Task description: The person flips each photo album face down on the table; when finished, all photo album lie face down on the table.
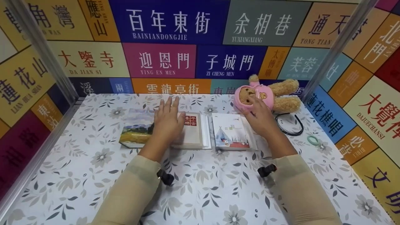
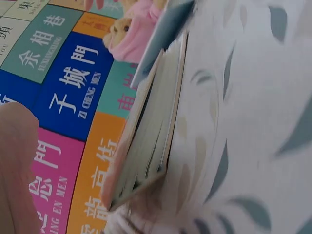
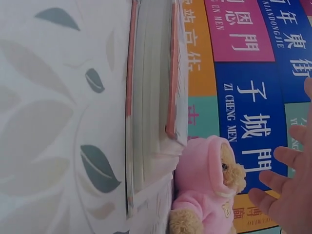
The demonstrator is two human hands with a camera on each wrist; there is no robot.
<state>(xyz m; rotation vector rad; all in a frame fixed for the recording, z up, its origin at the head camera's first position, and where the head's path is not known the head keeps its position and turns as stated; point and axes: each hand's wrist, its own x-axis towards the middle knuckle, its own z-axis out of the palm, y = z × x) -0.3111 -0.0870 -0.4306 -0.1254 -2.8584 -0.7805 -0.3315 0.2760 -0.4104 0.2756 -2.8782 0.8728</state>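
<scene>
Three thick books lie in a row on the table: a landscape-painting book [image 1: 136,132] at left, a beige book [image 1: 189,137] with a red label in the middle, and a tent-picture book [image 1: 229,132] at right. Over the border between the left and middle books is my left hand [image 1: 168,123], fingers extended, hiding part of both covers. My right hand [image 1: 262,120] hovers by the right book's far corner, in front of a teddy bear [image 1: 267,97] in pink hooded clothes. In the right wrist view the right hand's spread fingers [image 3: 278,181] hold nothing.
A black toothed headband [image 1: 293,132] and a mint-green ring [image 1: 313,140] lie right of the books. The table [image 1: 200,184] has a leaf-and-flower cover. Panels with Chinese lettering [image 1: 168,25] stand behind and on both sides, with clear edge posts [image 1: 339,43].
</scene>
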